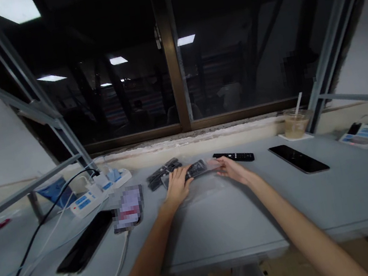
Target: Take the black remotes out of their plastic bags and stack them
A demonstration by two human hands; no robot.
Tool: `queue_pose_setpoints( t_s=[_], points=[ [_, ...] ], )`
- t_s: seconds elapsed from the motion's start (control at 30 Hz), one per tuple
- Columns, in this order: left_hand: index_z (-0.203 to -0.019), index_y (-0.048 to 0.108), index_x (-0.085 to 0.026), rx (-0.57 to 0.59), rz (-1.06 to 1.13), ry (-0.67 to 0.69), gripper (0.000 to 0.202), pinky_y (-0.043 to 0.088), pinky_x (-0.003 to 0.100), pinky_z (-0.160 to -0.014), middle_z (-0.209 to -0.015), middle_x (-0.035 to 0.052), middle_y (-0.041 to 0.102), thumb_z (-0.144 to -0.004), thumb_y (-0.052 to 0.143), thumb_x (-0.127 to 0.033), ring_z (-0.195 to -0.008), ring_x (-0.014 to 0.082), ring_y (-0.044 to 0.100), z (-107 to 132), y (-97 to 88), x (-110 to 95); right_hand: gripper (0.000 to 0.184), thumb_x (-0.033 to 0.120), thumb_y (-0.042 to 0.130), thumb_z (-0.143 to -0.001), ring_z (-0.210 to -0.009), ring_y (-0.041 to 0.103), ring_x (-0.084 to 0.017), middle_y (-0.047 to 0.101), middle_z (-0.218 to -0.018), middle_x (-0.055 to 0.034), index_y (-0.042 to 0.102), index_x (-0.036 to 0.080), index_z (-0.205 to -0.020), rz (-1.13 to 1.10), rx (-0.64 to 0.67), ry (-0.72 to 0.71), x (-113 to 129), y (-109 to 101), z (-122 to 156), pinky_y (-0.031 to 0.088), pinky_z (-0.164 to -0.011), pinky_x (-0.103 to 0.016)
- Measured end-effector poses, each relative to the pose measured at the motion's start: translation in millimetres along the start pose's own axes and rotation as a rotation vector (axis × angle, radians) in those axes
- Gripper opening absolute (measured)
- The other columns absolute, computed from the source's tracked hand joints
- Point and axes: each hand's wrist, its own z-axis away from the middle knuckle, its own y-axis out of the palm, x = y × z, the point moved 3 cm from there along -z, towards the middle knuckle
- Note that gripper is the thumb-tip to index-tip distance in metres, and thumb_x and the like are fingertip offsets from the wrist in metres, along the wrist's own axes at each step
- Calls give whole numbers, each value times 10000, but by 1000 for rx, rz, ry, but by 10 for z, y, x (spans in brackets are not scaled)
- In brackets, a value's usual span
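Note:
A black remote control (196, 169) lies in a clear plastic bag (211, 165) just above the grey table. My left hand (177, 185) is closed round the left end of the bagged remote control. Fingers pinched, my right hand (233, 169) grips the right end of the same bag. Behind my left hand several black remote controls (161, 171) in plastic lie together. Beyond my right hand rests a bare black remote control (239, 156).
Left of my hands are a lit phone (128, 208), a dark phone (86, 241) with charging cables, and a white power strip (87, 203). A third phone (298, 159) and a drink cup (296, 124) with a straw stand right. A window (120, 96) rises behind the table (220, 226).

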Motion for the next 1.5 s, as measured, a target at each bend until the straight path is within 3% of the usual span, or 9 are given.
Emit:
queue_pose_setpoints(
  t_s=[0.1, 0.27, 0.4, 0.57, 0.73, 0.9, 1.03, 1.2, 1.5],
  points=[
    [-1243, 398, -229, 3, -7, -12, 389, 345, 364, -857, -1120, 49, 539, -860, 447, -280, -1005, 212, 447, -1, 4, 2, 142, 238, 456, -739, -706, 548, -107, 644, -846, -3, 586, 214, -688, -26, 54, 0, 12, 18, 7, 455, -682, -222],
    [-1250, 397, -230, -20, 1, 3, 391, 346, 358, -866, -1150, 51, 522, -862, 440, -251, -1038, 205, 436, 1, -11, -20, 244, 300, 427, -792, -874, 565, -133, 637, -1054, -31, 649, 220, -851, 125, 120, -24, -71, -8, -19, 439, -711, -226],
    [-1256, 392, -230, -31, 23, 14, 395, 345, 354, -868, -1167, 50, 517, -863, 438, -236, -1042, 201, 434, 8, -28, -39, 264, 320, 426, -802, -895, 577, -140, 638, -1080, -33, 666, 229, -863, 150, 114, -78, -100, -31, -27, 444, -719, -231],
    [-1244, 407, -234, -27, 42, 0, 389, 337, 364, -888, -1171, 46, 514, -857, 453, -234, -1050, 199, 431, 15, -38, -48, 224, 281, 509, -743, -832, 599, -141, 657, -1030, -40, 687, 233, -868, 214, 94, -122, -70, 11, 14, 452, -669, -226],
    [-1234, 422, -234, -16, 46, 20, 397, 340, 357, -877, -1161, 41, 524, -842, 478, -213, -1049, 198, 429, 17, -37, -70, 262, 368, 583, -688, -759, 593, -150, 676, -939, -56, 700, 202, -854, 354, -17, -171, -69, 10, 18, 430, -598, -239],
    [-1231, 433, -234, 26, 45, 19, 404, 340, 367, -885, -1151, 41, 527, -833, 491, -204, -1050, 202, 429, 33, -26, -91, 294, 425, 645, -599, -545, 495, -118, 646, -642, -29, 707, 153, -690, 490, -96, -261, -108, -38, -41, 340, -488, -233],
    [-1217, 450, -240, 39, 46, 21, 401, 346, 368, -886, -1149, 35, 528, -823, 505, -191, -1048, 199, 434, 46, -14, -73, 342, 481, 638, -579, -417, 358, -84, 473, -401, 30, 652, 148, -501, 633, -106, -343, -136, -21, -64, 256, -444, -237],
    [-1217, 456, -244, 22, 54, 16, 396, 355, 377, -884, -1143, 43, 536, -827, 500, -197, -1045, 201, 438, 43, 0, -50, 393, 524, 612, -590, -440, 390, -92, 491, -414, 24, 614, 155, -451, 622, -95, -399, -122, 59, -32, 290, -473, -238],
    [-1226, 454, -270, -29, 64, 32, 394, 376, 369, -881, -1155, 36, 543, -835, 499, -234, -1048, 190, 462, 29, -27, -16, 379, 525, 613, -598, -500, 465, -113, 574, -522, -10, 649, 150, -558, 431, -146, -325, -126, 113, -10, 303, -442, -217]
  ],
)
